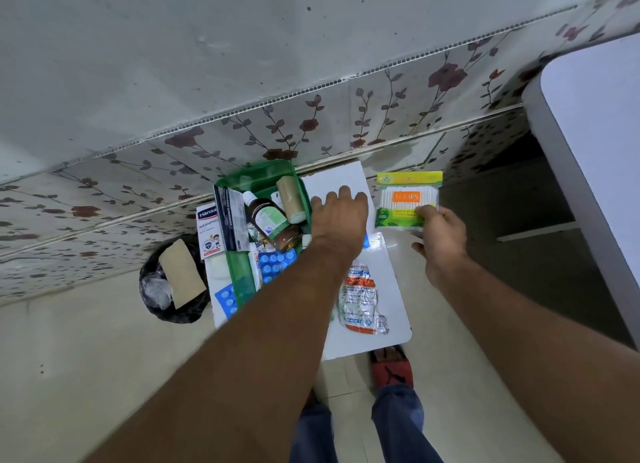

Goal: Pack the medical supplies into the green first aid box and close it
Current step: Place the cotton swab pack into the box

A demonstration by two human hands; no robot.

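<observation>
Green box [242, 275] sits open at frame centre-left on a small white table [394, 282]; already inside: brown bottle [273, 222], bandage roll [291, 198], blue pill strips [277, 260], a dark leaflet pack [230, 220]; plaster box [209, 232] and another blue strip [225, 300] lie just outside its left wall; foil sachets [362, 298] loose on the table lower right of the box.

Right hand [440, 234] pinches a cotton-swab pack [408, 199] by its lower right corner, held in the air right of the box, well clear of it; left hand [341, 217] is open, fingers spread, palm down at the box's right edge, gripping nothing.

Step in hand, by my read: swab pack goes in next; best laid flat or slid upright along the right wall, since the middle is crowded by the bottle and roll; left hand should steady the rim or nudge the roll aside to make room; keep the pack low enough that a lid can shut; lid itself not clearly seen; sachets, plaster box and outer strip still to go in.
</observation>
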